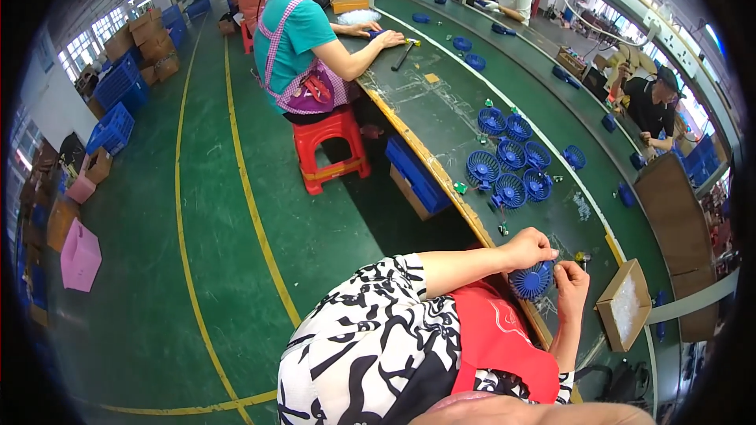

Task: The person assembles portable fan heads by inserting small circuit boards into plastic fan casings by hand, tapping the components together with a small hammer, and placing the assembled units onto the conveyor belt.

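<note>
A round blue fan head point(531, 282) with a ribbed grille is at the near edge of the workbench, just in front of my red apron. My left hand point(529, 250) has its fingers closed in a pinch at the fan's far edge. On the right side, my right hand point(572, 279) is also pinched close to that edge; whatever is between its fingertips is too small to make out. Beyond my hands, several more blue fan heads point(510, 189) lie in a cluster, some with small green circuit boards point(504, 230) next to them. A small yellow-and-dark part point(582, 257) rests by my right hand.
A cardboard box of clear small parts point(626, 307) stands right of my hands. Along the bench point(449, 122), a person in a teal shirt sits on a red stool point(331, 145), working near a black-handled tool point(404, 55). A conveyor point(543, 71) carrying blue parts runs beyond.
</note>
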